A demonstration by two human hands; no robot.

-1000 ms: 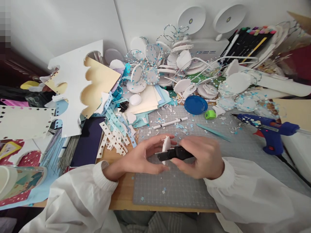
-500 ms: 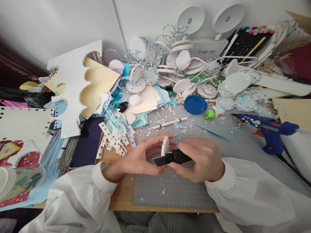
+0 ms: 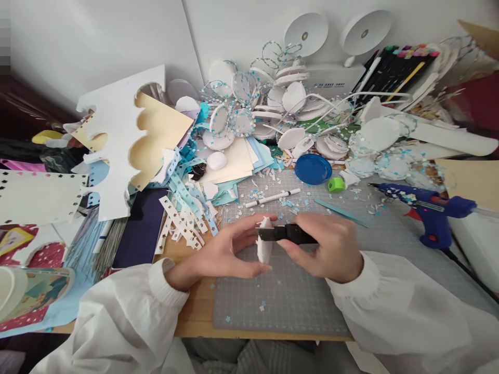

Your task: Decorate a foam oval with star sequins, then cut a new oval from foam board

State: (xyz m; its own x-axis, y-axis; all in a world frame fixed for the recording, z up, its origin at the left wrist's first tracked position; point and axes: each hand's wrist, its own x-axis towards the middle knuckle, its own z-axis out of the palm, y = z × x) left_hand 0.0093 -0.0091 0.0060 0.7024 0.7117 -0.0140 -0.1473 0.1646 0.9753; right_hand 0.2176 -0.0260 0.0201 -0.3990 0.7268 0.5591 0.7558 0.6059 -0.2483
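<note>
Between the thumb and fingers of my left hand [image 3: 234,248] a small white foam disc [image 3: 264,252] stands on edge, its narrow side turned to me. My right hand [image 3: 325,244] grips a black utility knife [image 3: 300,234]. The knife's blade lies across the upper part of the disc's edge and points left. Both hands hover over the grey cutting mat [image 3: 273,311]. Whether the blade has entered the foam I cannot make out.
Beyond my hands lie a white pen [image 3: 273,198], a blue lid [image 3: 313,169] and a green tape dispenser [image 3: 336,184]. At right rests a blue glue gun [image 3: 436,208]. White discs with star garlands pile up behind; punched paper strips [image 3: 183,223] sit at left.
The knife has moved up and away from me along the disc's edge, so more of the disc shows below the blade. My left hand has hardly moved.
</note>
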